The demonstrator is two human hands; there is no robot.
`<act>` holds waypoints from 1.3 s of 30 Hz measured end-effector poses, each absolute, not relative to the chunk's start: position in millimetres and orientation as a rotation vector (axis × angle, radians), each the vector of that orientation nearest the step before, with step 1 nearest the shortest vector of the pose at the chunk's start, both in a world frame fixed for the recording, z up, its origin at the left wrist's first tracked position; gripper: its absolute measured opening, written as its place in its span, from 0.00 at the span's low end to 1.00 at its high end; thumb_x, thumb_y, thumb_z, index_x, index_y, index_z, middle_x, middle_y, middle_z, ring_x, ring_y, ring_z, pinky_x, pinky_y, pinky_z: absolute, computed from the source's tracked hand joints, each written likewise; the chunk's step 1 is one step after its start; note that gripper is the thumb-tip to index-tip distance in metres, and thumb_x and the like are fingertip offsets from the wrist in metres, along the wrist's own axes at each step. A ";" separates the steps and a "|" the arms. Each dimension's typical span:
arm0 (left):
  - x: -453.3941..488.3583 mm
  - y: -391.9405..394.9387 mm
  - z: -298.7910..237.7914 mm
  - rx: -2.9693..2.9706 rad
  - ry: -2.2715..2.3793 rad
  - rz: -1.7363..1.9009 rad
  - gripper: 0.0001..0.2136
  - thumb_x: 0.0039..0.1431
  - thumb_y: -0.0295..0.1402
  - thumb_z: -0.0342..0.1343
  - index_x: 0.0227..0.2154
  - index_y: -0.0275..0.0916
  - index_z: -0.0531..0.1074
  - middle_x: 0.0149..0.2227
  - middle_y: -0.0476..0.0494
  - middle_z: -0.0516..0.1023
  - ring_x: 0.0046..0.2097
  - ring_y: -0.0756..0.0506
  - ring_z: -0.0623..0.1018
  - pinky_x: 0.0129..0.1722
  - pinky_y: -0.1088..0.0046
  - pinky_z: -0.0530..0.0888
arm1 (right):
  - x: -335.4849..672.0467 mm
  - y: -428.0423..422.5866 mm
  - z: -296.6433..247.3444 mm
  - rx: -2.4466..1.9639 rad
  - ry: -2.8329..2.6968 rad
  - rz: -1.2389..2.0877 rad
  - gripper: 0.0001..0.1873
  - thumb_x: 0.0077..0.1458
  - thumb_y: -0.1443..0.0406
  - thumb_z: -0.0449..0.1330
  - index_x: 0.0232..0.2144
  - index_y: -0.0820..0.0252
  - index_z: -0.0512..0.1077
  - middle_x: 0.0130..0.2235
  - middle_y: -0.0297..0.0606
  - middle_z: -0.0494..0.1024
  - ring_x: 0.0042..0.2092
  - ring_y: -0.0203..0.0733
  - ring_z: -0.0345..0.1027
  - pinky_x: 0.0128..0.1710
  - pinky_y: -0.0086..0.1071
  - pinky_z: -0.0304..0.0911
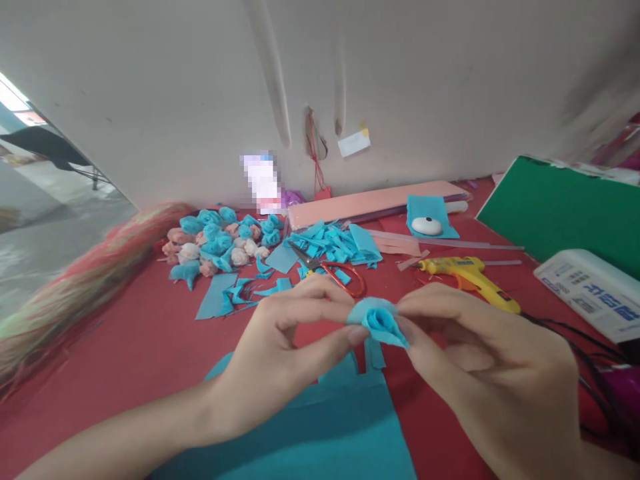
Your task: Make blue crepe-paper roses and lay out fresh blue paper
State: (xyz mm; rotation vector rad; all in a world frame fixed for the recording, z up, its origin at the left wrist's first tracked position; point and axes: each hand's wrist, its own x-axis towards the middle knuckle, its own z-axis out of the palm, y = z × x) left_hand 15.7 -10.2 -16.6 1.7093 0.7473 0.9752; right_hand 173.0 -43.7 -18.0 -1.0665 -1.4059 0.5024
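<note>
"One blue sheet (320, 427) lies nearest. What's above it?"

"A small blue flower (381, 323), pinched from either side by the left hand (280, 340) and right hand (500, 357)."

"Beyond?"

"Scissors (323, 266) and a yellow glue gun (465, 272) on the red desk (145, 347), then clustered blue, pink and white flowers (217, 241)."

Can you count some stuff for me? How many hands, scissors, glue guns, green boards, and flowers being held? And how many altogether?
Hands: 2, the left hand and the right hand
Red-handled scissors: 1 pair
Yellow glue gun: 1
Green board: 1
Blue rose being held: 1
Total: 6
</note>
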 end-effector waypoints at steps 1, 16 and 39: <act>15.2 -10.5 -17.1 1.671 0.759 0.975 0.07 0.53 0.26 0.56 0.30 0.45 0.77 0.32 0.49 0.73 0.36 0.49 0.71 0.39 0.73 0.68 | 173.8 -43.6 -18.0 -1.066 -1.397 0.524 0.06 0.47 0.70 0.58 0.23 0.53 0.70 0.19 0.26 0.70 0.17 0.28 0.60 0.16 0.21 0.61; 14.8 -8.7 -25.0 1.208 0.686 0.879 0.05 0.54 0.33 0.57 0.27 0.44 0.77 0.32 0.51 0.76 0.37 0.49 0.72 0.41 0.74 0.68 | 177.2 -36.3 -26.8 -0.919 -1.162 1.242 0.02 0.45 0.66 0.63 0.26 0.56 0.75 0.19 0.31 0.72 0.17 0.28 0.61 0.14 0.18 0.59; 15.1 -11.0 -23.5 1.169 0.602 0.807 0.04 0.54 0.30 0.57 0.28 0.40 0.77 0.30 0.52 0.74 0.33 0.54 0.71 0.38 0.82 0.68 | 171.9 -41.2 -22.8 -0.857 -1.218 1.116 0.15 0.42 0.75 0.61 0.29 0.48 0.76 0.19 0.26 0.72 0.18 0.26 0.61 0.15 0.16 0.61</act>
